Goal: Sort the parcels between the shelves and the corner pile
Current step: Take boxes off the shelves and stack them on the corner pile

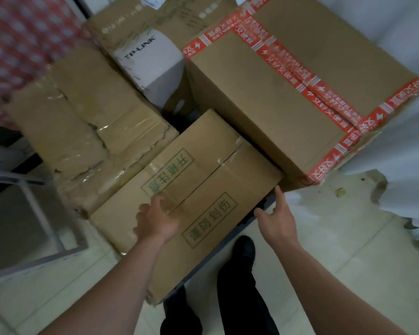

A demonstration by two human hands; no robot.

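Corner pile, mid-sort: L hand point(157, 221) lies w/ fingers spread on top of the green-printed carton point(203, 189) at centre. R hand point(276, 218), fingers loose and apart, hovers just off its 3 o'clock edge, gripping nothing. Looks like the pick-up step; the next move needs both palms clamped on opposite sides before any lift. Beyond: battered taped cartons point(82, 122) at 10 o'clock, TP-LINK box point(150, 59) at 12, red-taped carton point(288, 93) at 1.

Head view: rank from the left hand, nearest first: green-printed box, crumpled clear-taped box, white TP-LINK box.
1. Brown cardboard box with green print: right under the left hand.
2. Crumpled brown cardboard box wrapped in clear tape: ahead, to its left.
3. White TP-LINK box: farthest, back of the pile.
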